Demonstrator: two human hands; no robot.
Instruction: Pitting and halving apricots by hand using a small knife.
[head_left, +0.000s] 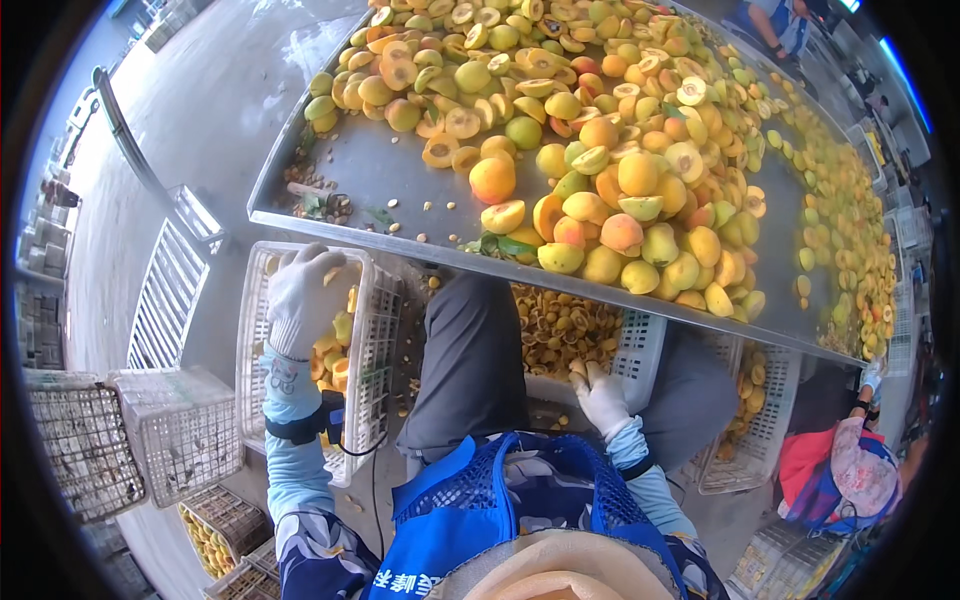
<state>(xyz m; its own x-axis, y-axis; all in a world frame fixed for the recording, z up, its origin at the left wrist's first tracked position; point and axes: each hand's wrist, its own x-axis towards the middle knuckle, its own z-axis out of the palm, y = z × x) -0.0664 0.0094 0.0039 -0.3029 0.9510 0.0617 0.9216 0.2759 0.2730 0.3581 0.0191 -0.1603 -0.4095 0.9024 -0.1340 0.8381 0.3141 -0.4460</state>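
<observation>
My left hand (307, 296), in a white knit glove, is over the white plastic crate (365, 360) at the left, which holds yellow fruit halves (334, 364). A small bit of orange shows at its fingers; whether it grips a piece is unclear. My right hand (604, 397), also gloved, is low between my knees at the near rim of another crate (639, 352) filled with pitted halves (562, 337). Something yellowish-brown shows at its fingertips, too small to tell. Beyond both hands, whole and halved apricot-like fruit (600, 195) lies heaped on a metal table (360, 172).
The table's raised metal edge (450, 259) runs just above my knees. Empty-looking crates (180, 435) stand at the left, with a fruit-filled crate (225, 517) below them. A co-worker (855, 472) sits at the right beside another fruit crate (772, 412). A slatted metal frame (169, 292) is on the floor.
</observation>
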